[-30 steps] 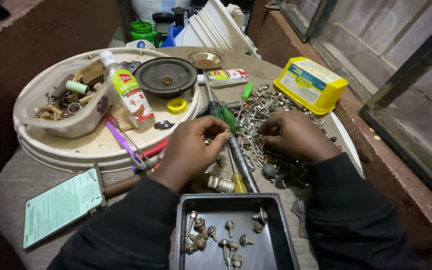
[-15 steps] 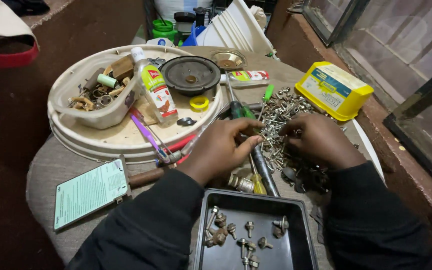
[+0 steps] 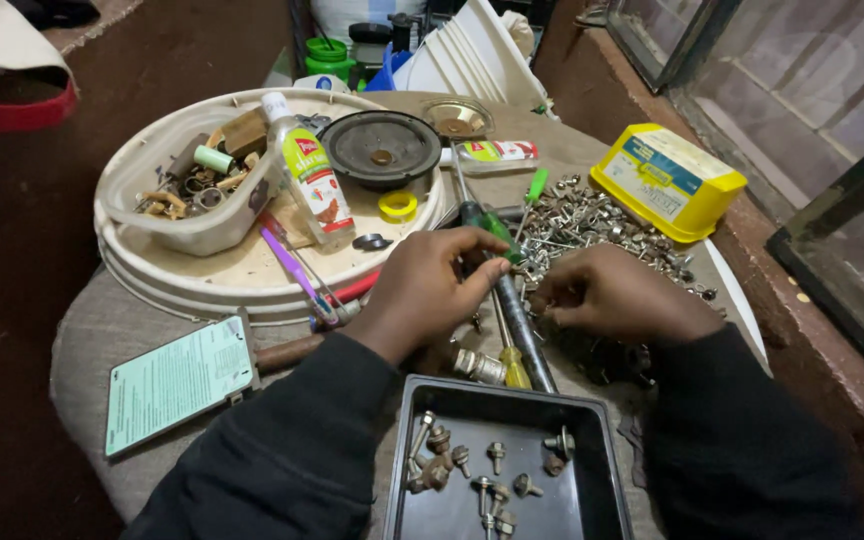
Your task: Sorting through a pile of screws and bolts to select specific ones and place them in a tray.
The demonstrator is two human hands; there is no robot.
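My left hand point(image 3: 430, 288) rests on the cloth-covered table. Its thumb and forefinger are curved apart beside the green handle of a screwdriver point(image 3: 487, 228), and I see nothing between them. My right hand point(image 3: 620, 296) lies on a pile of small metal screws and bolts point(image 3: 592, 222), fingertips curled down into it. What they pinch is hidden. A dark screwdriver shaft and a yellow-handled tool point(image 3: 514, 366) lie between my hands. In front of me is a black tray point(image 3: 592, 500) holding several screws.
A round white lid point(image 3: 242, 280) at the left carries a speaker cone point(image 3: 382, 150), a bottle point(image 3: 307, 175), a tub of scraps point(image 3: 187, 200) and a roll of yellow tape point(image 3: 398, 206). A yellow box point(image 3: 667, 180) sits at the right and a green-printed card point(image 3: 177, 380) at the near left.
The view has shifted, so everything sits further right and lower in the frame. Both hands stay at the screw pile. My left thumb and forefinger have spread a little.
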